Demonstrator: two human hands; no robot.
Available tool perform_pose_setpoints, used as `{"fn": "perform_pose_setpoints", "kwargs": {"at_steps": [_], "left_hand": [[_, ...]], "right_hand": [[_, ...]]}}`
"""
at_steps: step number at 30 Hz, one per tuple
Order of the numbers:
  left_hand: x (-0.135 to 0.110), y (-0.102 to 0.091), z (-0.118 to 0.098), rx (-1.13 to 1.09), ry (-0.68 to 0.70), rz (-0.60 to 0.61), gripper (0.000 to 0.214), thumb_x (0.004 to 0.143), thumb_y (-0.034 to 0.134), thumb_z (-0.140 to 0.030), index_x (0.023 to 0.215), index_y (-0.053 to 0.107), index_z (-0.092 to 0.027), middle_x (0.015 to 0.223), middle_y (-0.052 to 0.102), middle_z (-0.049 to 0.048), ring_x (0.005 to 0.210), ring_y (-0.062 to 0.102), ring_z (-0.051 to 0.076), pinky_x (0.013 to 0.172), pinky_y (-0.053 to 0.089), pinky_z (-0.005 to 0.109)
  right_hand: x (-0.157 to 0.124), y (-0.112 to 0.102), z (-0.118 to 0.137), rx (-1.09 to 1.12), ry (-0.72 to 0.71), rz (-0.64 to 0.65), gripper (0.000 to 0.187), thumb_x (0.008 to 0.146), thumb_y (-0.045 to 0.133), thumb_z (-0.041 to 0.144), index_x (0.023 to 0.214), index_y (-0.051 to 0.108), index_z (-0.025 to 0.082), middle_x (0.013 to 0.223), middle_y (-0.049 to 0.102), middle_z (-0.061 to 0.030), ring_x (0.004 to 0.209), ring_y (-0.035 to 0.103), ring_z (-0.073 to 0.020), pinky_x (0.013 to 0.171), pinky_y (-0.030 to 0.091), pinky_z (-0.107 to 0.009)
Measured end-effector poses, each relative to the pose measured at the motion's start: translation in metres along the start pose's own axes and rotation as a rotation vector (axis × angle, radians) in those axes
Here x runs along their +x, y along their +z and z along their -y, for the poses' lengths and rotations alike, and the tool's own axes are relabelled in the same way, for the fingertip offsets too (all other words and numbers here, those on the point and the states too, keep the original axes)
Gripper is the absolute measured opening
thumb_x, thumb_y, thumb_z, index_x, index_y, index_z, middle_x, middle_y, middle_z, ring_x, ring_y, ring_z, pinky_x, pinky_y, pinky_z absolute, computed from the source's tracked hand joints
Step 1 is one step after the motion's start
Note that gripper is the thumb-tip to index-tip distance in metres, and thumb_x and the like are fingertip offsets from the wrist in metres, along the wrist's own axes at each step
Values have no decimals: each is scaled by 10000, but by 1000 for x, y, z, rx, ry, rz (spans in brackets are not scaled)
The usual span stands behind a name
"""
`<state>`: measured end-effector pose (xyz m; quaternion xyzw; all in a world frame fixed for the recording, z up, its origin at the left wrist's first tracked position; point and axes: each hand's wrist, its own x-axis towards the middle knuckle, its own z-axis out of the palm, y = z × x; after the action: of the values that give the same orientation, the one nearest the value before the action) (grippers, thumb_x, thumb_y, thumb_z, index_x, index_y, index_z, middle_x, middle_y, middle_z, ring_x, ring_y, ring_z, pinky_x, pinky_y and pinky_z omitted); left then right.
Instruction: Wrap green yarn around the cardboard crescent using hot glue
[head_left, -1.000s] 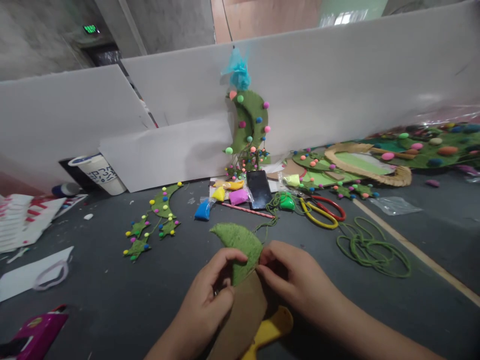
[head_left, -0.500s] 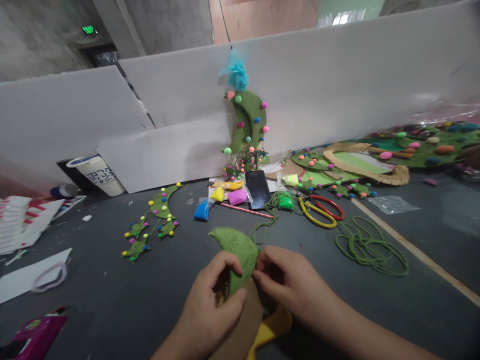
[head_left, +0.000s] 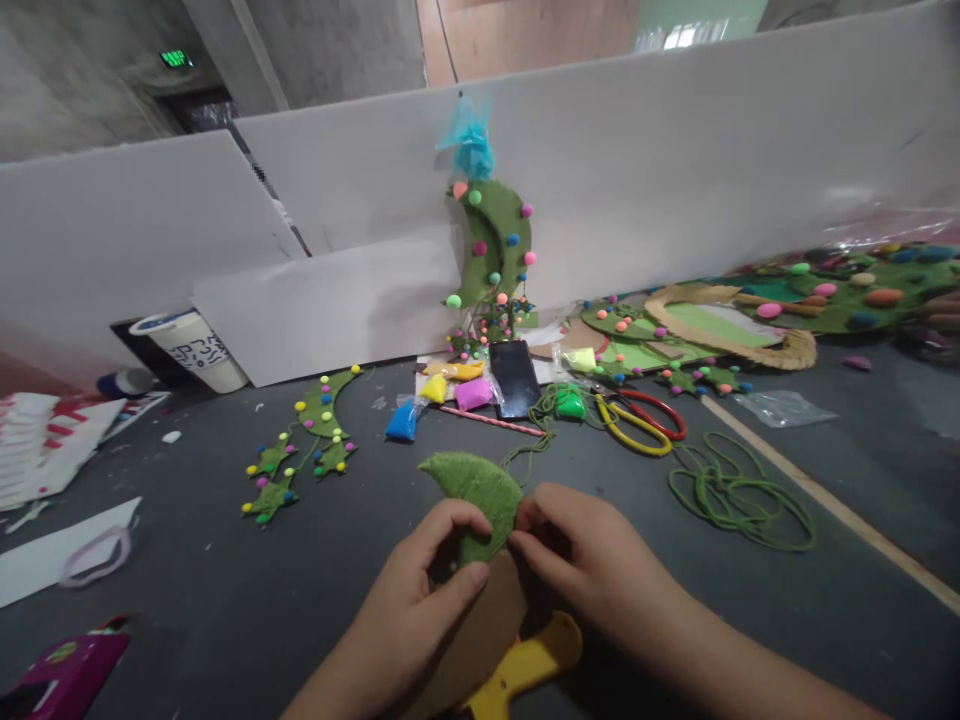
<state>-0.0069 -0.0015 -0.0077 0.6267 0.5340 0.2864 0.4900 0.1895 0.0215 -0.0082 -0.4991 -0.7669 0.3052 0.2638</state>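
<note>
Left hand [head_left: 409, 590]: thumb slid slightly upward since half a second ago; more of the yellow tool [head_left: 540, 655] now shows beneath the cardboard [head_left: 480, 630]. Landmark: black phone [head_left: 514, 385]. Green-wound crescent [head_left: 476, 490], the piece being handled, is held on the phone's near side, pointed tip to the left; its lower part is bare cardboard. Left hand half curled, crescent gripped between thumb and fingers. Right hand [head_left: 581, 545] curled at the crescent's right edge, thumb and forefinger close together; cannot tell whether a strand is caught between them. Left of phone: pink packet [head_left: 474, 394], blue packet [head_left: 403, 422], then, well apart, a pompom-dotted crescent [head_left: 324, 410]. Right of phone: green packet [head_left: 571, 402], scissors [head_left: 660, 449] with red and yellow handles, and, farther right and nearer, loose green cord [head_left: 712, 490]. Behind phone: a decorated upright crescent [head_left: 517, 215].
</note>
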Motion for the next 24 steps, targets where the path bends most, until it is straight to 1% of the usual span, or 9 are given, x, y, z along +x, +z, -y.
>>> {"fn": "perform_pose_setpoints", "kwargs": {"at_steps": [2, 4, 6, 10, 13, 16, 20, 22, 24], "left_hand": [[1, 0, 1, -66, -17, 27, 282, 827, 573, -267, 1107, 539, -274, 939, 588, -1, 834, 540, 165, 730, 409, 258], [1, 1, 0, -167, -32, 50, 409, 813, 587, -230, 1205, 490, -295, 1059, 598, 13, 938, 562, 182, 798, 419, 273], [1, 2, -1, -232, -48, 58, 450, 800, 592, -203, 1225, 473, -291, 1120, 597, 26, 993, 564, 194, 839, 417, 289], [0, 3, 4, -217, -67, 34, 328, 792, 560, -160, 1096, 502, -270, 1007, 609, 6, 937, 552, 178, 815, 409, 281], [1, 3, 7, -221, -86, 41, 302, 783, 533, -129, 1048, 491, -268, 927, 576, -19, 874, 530, 157, 774, 406, 262], [3, 5, 4, -254, -98, 32, 273, 744, 526, -100, 973, 488, -245, 878, 544, -28, 832, 515, 145, 734, 407, 242], [5, 11, -5, -253, -145, -38, 259, 697, 520, -92, 904, 458, -236, 793, 504, -39, 766, 507, 147, 663, 415, 233], [4, 14, -6, -198, -146, -75, 236, 714, 529, -123, 906, 456, -240, 786, 504, -38, 752, 502, 152, 662, 420, 242], [3, 15, -5, -114, -118, -111, 212, 731, 540, -151, 909, 466, -240, 797, 511, -34, 753, 499, 156, 680, 418, 252]], "right_hand": [[0, 0, 0, -17, -9, -11, 117, 809, 561, 125, 717, 534, 191, 660, 578, 23, 606, 507, -122, 557, 332, -214], [0, 0, 0, -27, -15, -21, 127, 807, 559, 120, 709, 526, 193, 655, 574, 24, 596, 500, -119, 551, 329, -213], [0, 1, 0, -28, -14, -16, 136, 799, 563, 117, 697, 517, 194, 649, 570, 26, 586, 494, -116, 542, 324, -211], [-2, 6, 1, -46, 1, 14, 144, 790, 557, 119, 678, 504, 194, 638, 568, 25, 572, 487, -114, 528, 308, -210], [-3, 10, 2, -87, -1, 19, 143, 785, 547, 116, 674, 498, 193, 632, 569, 22, 564, 486, -115, 527, 296, -215], [-4, 13, 2, -129, -35, 14, 131, 796, 541, 129, 691, 498, 194, 649, 579, 17, 574, 496, -120, 532, 289, -222], [-5, 13, 3, -162, -55, 10, 114, 813, 547, 159, 711, 508, 195, 669, 592, 12, 590, 513, -127, 538, 287, -228], [-6, 13, 3, -157, -46, 14, 105, 810, 554, 164, 718, 516, 195, 664, 593, 16, 585, 512, -126, 538, 289, -227], [-6, 13, 3, -143, -42, 16, 99, 812, 555, 167, 722, 525, 196, 666, 595, 18, 586, 512, -124, 537, 290, -224]]}}
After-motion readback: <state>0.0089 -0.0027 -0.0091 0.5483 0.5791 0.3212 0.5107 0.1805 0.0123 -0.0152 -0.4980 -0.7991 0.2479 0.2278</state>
